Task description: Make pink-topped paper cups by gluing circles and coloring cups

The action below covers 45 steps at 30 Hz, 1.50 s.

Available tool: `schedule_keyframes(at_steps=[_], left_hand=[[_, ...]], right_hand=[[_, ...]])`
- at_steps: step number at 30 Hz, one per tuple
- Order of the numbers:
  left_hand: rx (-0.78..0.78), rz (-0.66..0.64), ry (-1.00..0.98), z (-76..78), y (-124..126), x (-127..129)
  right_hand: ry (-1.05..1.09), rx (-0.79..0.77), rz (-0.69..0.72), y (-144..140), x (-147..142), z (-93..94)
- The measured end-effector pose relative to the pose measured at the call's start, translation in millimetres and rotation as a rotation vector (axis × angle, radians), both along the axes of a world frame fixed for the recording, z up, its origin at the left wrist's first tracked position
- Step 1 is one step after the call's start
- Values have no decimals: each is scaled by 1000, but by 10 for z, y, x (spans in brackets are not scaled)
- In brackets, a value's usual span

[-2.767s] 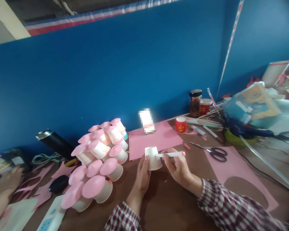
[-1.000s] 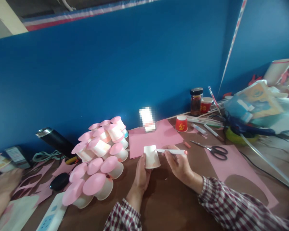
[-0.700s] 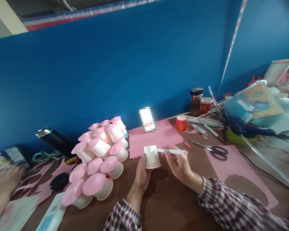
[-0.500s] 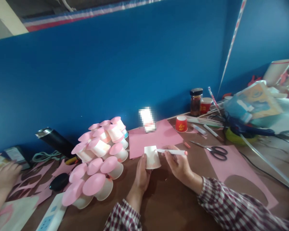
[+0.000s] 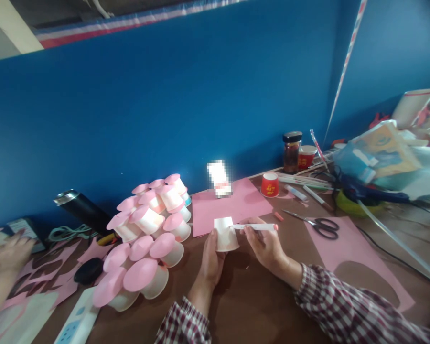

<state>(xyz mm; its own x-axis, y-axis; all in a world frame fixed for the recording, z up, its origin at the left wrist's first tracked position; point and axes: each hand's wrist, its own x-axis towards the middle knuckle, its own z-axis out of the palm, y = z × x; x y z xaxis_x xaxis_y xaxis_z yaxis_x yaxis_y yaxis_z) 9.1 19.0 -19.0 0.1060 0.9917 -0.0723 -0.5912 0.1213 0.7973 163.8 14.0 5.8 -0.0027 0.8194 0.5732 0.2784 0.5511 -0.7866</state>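
Note:
A white paper cup (image 5: 226,235), upside down with its wide rim toward me, is held by my left hand (image 5: 212,258), whose fingers close round its left side and underneath. My right hand (image 5: 267,243) grips a white marker pen (image 5: 256,227) with a pinkish-red end. The pen lies nearly level and its tip is at the upper right side of the cup; I cannot tell whether it touches. Any mark on the cup is too faint to make out. To the left stand several upturned paper cups with pink paper cone tops (image 5: 140,274).
Pink paper sheets (image 5: 232,210) lie behind the cup. At right are black-handled scissors (image 5: 326,228), a cut pink sheet (image 5: 344,248), a red paper cup (image 5: 270,185) and a jar (image 5: 292,153). A power strip (image 5: 75,317) and another person's hand (image 5: 12,255) are at left.
My hands, the cup and the marker pen have barely moved; the pen tip sits very slightly lower. At the far left, the other person's hand has shifted a little.

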Motion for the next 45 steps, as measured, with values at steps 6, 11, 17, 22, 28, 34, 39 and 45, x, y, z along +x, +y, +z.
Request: schedule_keyframes(at_steps=[6,11,17,22,28,34,39,45], left_hand=[[-3,16,-15,-9,0,-1],[10,-2,4,-1,-12,5],[8,-2,16,11,-11,1],[-4,9,17,2,-11,4],[-20,15,-9,-8,-10,-2],[-20,18,-22,-11,0,-10],[-1,6,-6,-4,1,1],[4,1,-3,15,-7,2]], right_hand=[[-41,4,-24,-5,6,35],[-38,11,-28,-6,8,44],[-57,17,-61,1,17,35],[-49,20,-61,6,18,32],[-38,25,-55,-4,14,52],[-11,5,-48,-7,7,35],[7,1,-19,-15,-1,39],[-6,-6,-16,-21,-2,42]])
